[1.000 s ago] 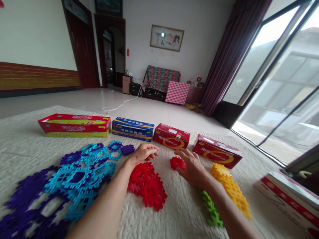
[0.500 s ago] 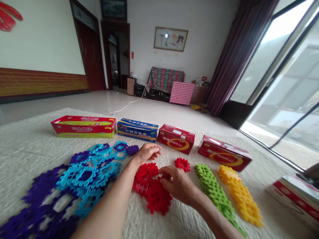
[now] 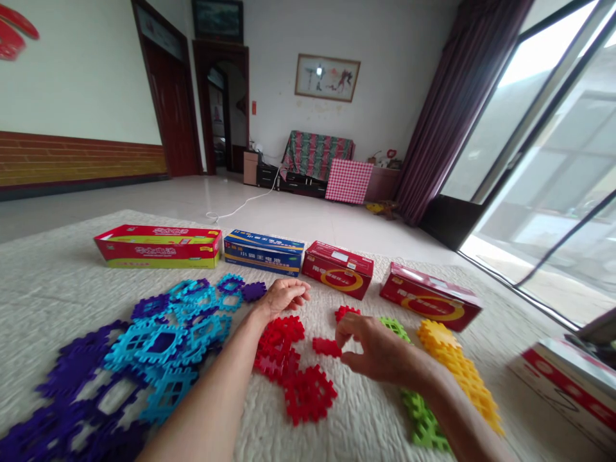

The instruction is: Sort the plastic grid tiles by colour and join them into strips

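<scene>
Quilted cream rug carries a pile of red interlocking plastic tiles near its middle. Left hand, fingers loosely curled and empty, sits just beyond that pile; right hand, fingers half-closed, touches a separate red tile, grip unclear.

Head-worn view — looking forward, downward

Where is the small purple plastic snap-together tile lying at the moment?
The small purple tile lies on the cream rug in the head view, just left of the left hand, beside the blue tiles, below the blue cardboard box.
</scene>
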Tool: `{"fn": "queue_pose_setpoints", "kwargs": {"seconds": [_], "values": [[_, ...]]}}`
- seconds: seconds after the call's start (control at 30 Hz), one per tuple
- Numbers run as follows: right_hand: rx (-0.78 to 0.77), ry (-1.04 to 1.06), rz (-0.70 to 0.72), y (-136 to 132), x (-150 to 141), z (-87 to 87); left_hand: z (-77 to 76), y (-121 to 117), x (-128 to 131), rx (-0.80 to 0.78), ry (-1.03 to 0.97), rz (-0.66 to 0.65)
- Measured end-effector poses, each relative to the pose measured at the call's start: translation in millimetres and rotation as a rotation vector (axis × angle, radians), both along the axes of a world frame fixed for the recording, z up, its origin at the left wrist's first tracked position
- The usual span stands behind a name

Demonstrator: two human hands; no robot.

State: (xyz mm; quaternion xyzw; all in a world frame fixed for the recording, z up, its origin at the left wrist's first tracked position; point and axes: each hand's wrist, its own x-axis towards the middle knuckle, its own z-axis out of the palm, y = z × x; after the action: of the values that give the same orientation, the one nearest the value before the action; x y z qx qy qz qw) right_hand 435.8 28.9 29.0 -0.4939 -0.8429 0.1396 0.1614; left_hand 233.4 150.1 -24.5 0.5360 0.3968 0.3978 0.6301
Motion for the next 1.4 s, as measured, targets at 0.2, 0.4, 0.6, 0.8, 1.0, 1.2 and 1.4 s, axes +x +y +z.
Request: {"fn": "queue_pose_setpoints", "kwargs": {"seconds": [0.2, 0.4, 0.6, 0.8, 1.0, 1.2, 1.4], "values": [[-0.068, -0.008, 0.041, -8, -7, -4.0, 0.7, -2, 0, -0.007, 0.014, 0.007], [-0.06, -0.035, 0.06, -9, -16, -14.8, -1.7, 0, 0, 0.0, 0.025, 0.0], [0.16, 0.009, -0.13, 9, 8, -8.0, -1.0, -1, 0, -0.004, 0.038, 0.001], [0.228, -0.007, -0.248, 24, 29, -24.9, -2.8, 0, -1, 0.011, 0.045, -0.001], [0.27, 0.006, -0.199, 25, 27, -28.3, -4.7, 1, -1, 0.004, 0.028, -0.008], [0.282, 0.176, -0.096, 18, -12, -31.0, -4.9, 2, 0, -0.052, -0.106, 0.08], [0.145, 0.189, 0.066, 16, -58, -43.8, -7.7, 7, 2, -0.092, -0.239, 0.221]]}}
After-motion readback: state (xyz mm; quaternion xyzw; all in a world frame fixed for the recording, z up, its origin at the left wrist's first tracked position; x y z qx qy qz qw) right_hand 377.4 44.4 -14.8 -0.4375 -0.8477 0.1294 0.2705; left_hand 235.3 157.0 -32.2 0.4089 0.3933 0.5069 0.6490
